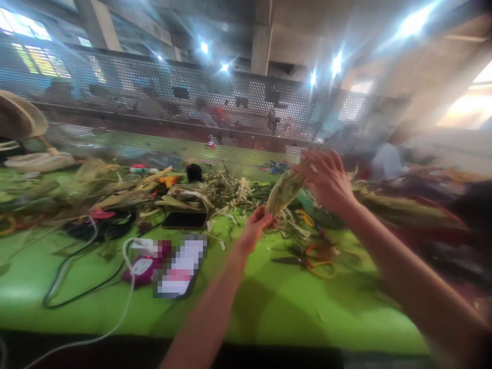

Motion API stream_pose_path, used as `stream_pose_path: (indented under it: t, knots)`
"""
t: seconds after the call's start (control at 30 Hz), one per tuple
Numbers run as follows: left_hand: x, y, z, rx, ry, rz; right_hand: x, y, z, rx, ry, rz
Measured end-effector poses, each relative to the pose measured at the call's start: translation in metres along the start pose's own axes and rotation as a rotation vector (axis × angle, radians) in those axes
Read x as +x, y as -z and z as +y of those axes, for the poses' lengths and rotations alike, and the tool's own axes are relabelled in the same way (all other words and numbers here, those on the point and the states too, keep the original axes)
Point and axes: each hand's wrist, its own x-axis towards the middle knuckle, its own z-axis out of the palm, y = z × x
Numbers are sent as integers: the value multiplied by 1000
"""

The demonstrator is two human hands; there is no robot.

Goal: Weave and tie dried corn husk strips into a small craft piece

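In the head view a pale green bundle of corn husk (285, 192) is held up at a slant above the table. My left hand (259, 225) pinches its lower end between thumb and fingers. At the upper end, my right hand (325, 177) is closed over the husk, with some fingers stretched and slightly blurred. Scissors with orange handles (321, 260) lie on the green table below my right forearm, blades pointing left. Loose husk strips (292, 223) lie under and behind the hands. A greenish round thing (317, 210) is partly hidden behind my right hand.
A lit phone (182, 266), a dark phone (185, 220), a purple device (142, 269) and trailing cables (61, 271) lie left on the green table (277, 318). Husk scraps (123, 192) line the back, before a perforated metal screen (184, 118). A person (386, 161) is at the right.
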Motion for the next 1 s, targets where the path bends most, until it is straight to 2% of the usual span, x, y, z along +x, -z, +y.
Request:
stream_pose_path:
  t: [0.1, 0.23, 0.27, 0.33, 0.4, 0.47, 0.6, 0.73, 0.87, 1.0]
  knots:
    - [3, -2, -10, 40, -55, 135, -20, -35, -20, 171, -236, 154]
    - [6, -12, -24, 78, -107, 206, -51, -90, -50, 848, -506, -61]
    - [5, -16, -26, 57, -130, 212, -56, -101, -56, 974, -556, -95]
    - [2, -21, -28, 16, -176, 188, -60, -115, -64, 1061, -653, -68]
    - [0, -23, -28, -14, -169, 136, -61, -120, -65, 1118, -707, -36]
    - [0, -22, -27, -79, -96, 121, -62, -122, -62, 1217, -741, -6]
    - [9, -11, -23, -341, 59, 215, -69, -122, -57, 1473, -800, 25]
    - [17, -2, -21, -434, 124, 236, -77, -122, -63, 1658, -755, -74]
    - [19, 4, -18, -417, 135, 231, -79, -125, -75, 1615, -671, -192]
    - [23, 12, -6, -496, 105, 267, -82, -131, -88, 1688, -733, -158]
